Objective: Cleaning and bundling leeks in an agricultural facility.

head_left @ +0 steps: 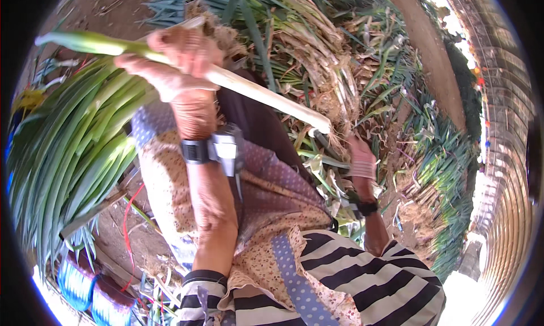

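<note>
"What is the background showing?"

"A ribbed, curved wall (507,212) is running down the right side, and bare earth (433,59) is showing in a strip beside the plants."

"Any containers?"

"Two blue, rounded objects (76,283) are sitting at the lower left. I can't tell whether they are containers or what they may be holding."

"And the hands?"

"The left hand (190,54) is closing its fingers around a long leek (266,96), which is slanting across in front of the person, green end to the left, root end to the right. The right hand (362,159) is hovering just beside the roots; I can't tell whether it is touching or pinching them."

"Where is there open room?"

"Bare soil (107,11) is lying open at the upper left, beyond the leek's green tip."

"What is crowding in?"

"Long green leaves (68,144) are fanning out at the left, below that tip. A leek heap (306,37) is filling the upper middle, and more leeks (447,184) are lying along the right. A red string (129,235) is trailing near the blue objects, and a patterned apron (164,173) is spreading below the leek."
</note>
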A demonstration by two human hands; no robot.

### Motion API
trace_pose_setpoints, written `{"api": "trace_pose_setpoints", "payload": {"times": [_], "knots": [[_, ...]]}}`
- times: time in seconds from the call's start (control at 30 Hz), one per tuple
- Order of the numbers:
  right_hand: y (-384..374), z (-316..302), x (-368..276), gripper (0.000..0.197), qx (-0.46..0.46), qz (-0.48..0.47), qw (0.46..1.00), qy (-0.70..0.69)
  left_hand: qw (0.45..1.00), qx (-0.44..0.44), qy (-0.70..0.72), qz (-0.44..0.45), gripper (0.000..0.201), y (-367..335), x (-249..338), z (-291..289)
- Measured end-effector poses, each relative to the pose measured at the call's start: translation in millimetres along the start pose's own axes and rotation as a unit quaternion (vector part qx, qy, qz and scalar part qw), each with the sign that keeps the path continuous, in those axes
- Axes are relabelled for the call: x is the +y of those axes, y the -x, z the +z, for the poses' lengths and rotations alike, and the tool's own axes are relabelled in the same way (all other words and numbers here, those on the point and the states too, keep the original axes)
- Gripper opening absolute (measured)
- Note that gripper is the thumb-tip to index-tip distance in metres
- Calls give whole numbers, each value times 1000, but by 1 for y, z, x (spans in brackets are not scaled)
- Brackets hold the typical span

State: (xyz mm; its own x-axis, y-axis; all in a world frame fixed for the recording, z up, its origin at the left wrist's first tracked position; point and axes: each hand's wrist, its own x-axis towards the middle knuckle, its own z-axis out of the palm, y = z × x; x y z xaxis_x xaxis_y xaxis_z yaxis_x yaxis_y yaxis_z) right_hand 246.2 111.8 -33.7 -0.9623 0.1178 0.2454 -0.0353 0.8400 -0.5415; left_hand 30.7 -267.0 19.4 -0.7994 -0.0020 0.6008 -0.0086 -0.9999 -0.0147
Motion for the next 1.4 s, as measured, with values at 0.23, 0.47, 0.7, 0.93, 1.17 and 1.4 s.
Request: {"api": "trace_pose_setpoints", "payload": {"times": [0.23,0.47,0.7,0.93,1.17,1.4], "knots": [[-45,-11,-68,39,102,247,949,-168,995,35,-8,92,66,26,56,39],[-58,38,-228,38,126,-160,956,-211,960,178,-157,151,72,51,32,76],[-125,129,-234,32,53,-203,966,-153,957,213,-166,109,74,52,-25,109],[-131,70,-210,35,-128,-28,988,-84,967,127,-205,84,77,60,-18,96],[-77,35,-212,30,-128,-144,935,-297,976,98,-184,69,79,62,-17,80],[-49,70,-182,51,-146,-229,962,-25,924,275,-249,92,80,61,-18,72]]}}
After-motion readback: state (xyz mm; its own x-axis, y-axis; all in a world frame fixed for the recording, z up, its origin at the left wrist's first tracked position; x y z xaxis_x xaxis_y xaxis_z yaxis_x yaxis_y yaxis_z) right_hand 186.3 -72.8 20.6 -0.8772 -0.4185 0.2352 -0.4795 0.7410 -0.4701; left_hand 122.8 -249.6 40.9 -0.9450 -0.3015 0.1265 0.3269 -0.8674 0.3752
